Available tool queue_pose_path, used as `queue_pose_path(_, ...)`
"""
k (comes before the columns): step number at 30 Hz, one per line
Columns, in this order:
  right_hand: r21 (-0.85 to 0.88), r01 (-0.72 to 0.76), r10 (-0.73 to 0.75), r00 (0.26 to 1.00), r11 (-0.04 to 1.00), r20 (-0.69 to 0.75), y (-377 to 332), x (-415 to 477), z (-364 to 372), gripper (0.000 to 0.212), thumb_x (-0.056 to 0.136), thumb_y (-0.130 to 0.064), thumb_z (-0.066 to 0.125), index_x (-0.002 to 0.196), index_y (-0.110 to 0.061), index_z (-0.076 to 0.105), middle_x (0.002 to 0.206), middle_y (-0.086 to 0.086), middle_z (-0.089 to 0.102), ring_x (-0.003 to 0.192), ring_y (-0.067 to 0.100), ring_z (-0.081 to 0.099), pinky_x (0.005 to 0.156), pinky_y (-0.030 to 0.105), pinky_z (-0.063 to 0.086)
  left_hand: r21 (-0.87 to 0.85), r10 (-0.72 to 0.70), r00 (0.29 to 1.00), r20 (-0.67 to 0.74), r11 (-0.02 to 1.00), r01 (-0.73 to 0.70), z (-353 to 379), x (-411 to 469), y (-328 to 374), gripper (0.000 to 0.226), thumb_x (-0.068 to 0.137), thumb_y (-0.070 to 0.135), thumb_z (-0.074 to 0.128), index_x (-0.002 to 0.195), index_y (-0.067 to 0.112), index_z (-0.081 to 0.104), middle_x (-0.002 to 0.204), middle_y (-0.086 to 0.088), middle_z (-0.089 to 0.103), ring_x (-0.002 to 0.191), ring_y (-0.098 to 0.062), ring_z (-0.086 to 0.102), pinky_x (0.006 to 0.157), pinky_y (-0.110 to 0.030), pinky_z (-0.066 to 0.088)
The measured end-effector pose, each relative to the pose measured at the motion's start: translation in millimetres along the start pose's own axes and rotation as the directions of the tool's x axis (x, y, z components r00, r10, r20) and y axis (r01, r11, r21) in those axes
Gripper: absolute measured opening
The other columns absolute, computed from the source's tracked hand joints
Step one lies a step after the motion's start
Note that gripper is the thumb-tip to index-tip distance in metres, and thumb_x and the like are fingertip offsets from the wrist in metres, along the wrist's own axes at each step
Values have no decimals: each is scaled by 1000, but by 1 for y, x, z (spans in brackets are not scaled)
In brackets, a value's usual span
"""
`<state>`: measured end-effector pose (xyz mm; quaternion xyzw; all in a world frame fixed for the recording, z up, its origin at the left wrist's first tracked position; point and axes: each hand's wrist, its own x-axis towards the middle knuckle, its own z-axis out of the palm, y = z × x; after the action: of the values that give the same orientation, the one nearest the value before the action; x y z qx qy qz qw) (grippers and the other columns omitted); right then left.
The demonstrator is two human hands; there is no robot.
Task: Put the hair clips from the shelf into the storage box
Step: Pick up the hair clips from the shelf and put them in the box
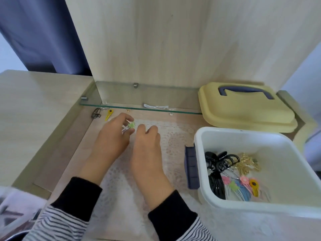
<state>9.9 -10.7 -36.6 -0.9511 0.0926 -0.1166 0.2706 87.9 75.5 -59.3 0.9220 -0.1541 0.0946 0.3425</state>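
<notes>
Currently our left hand (112, 136) pinches a small white hair clip with a green star (128, 128) between thumb and fingertips, lifted just above the lace mat (175, 136). Our right hand (147, 146) sits just beside it at three o'clock, fingers curled and fingertips close to the clip. We cannot tell whether that hand grips anything or only hovers with bent fingers. Both wrists come in from six o'clock in black cuffs over striped sleeves (57, 223).

At eleven o'clock from the left hand a yellow clip (109, 114) lies on the wooden surface. A dark clip (96, 113) lies just beside it at nine o'clock, against the side wall. At twelve o'clock from our hands the glass shelf (121, 94) runs across the back panel. A pair of white clips (156, 106) rests on it near its front edge.

At four o'clock from the hands stands the white storage box (260, 138), open, well apart from the clip we hold. A pile of clips (232, 178) lies in its bottom: black, gold, pink, blue and yellow ones. A blue latch (191, 169) hangs on the box wall facing us. At two o'clock from the hands, beyond the box, the yellow lid (243, 110) lies flat with its blue handle upward.
</notes>
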Motion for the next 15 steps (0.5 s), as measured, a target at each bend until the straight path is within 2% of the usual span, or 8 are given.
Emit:
queue_pose_path(3,-3,59,-59,997,998,55,-6,-18,-23,40,86,5,47,124,-7,42,119,15,42,99,26,49,77,27,41,-49,-64,997,50,997,66,-14,-10,20,31,84,9,67,109,25,64,95,-3,60,71,-21,60,73,-29,45)
queue_pose_path(5,-77,71,-60,989,994,136,-4,-27,-45,37,88,-2,50,124,-7,41,118,15,43,101,25,51,75,25,39,-92,-64,994,91,993,72,-24,-16,36,27,84,12,69,96,36,64,90,3,58,64,-12,62,67,-24,43)
queue_pose_path(8,-167,139,-91,960,976,266,4,-37,-83,28,91,-6,46,119,-5,44,116,15,49,100,25,53,64,23,32,-157,-29,995,98,987,44,-39,-25,63,22,83,19,71,90,38,63,85,9,58,70,-10,63,72,-30,49)
queue_pose_path(9,-162,168,-113,946,972,303,8,-40,-97,27,91,-5,44,117,-6,46,114,13,52,100,25,53,61,24,31,-175,-12,996,93,984,29,-43,-27,73,19,82,21,72,91,35,65,84,9,60,72,-12,64,73,-31,49)
queue_pose_path(11,-94,178,-130,916,980,380,13,-43,-125,25,91,-6,44,114,-10,53,112,8,56,98,21,52,64,25,33,-230,12,996,94,973,10,-52,-31,91,17,79,23,76,92,31,67,82,8,62,71,-9,64,67,-25,49)
queue_pose_path(13,-51,172,-133,890,984,436,23,-45,-157,18,93,-14,49,107,-19,60,96,-5,57,86,12,50,62,22,36,-290,22,991,134,957,19,-54,-34,112,20,75,24,79,91,29,68,81,8,65,67,-4,62,64,-20,47)
queue_pose_path(15,-40,151,-115,874,988,472,39,-44,-189,12,94,-21,52,97,-25,63,75,-14,51,72,4,51,60,15,40,-352,24,983,184,935,43,-52,-35,130,22,72,24,82,90,28,70,79,7,67,64,-2,62,66,-26,49)
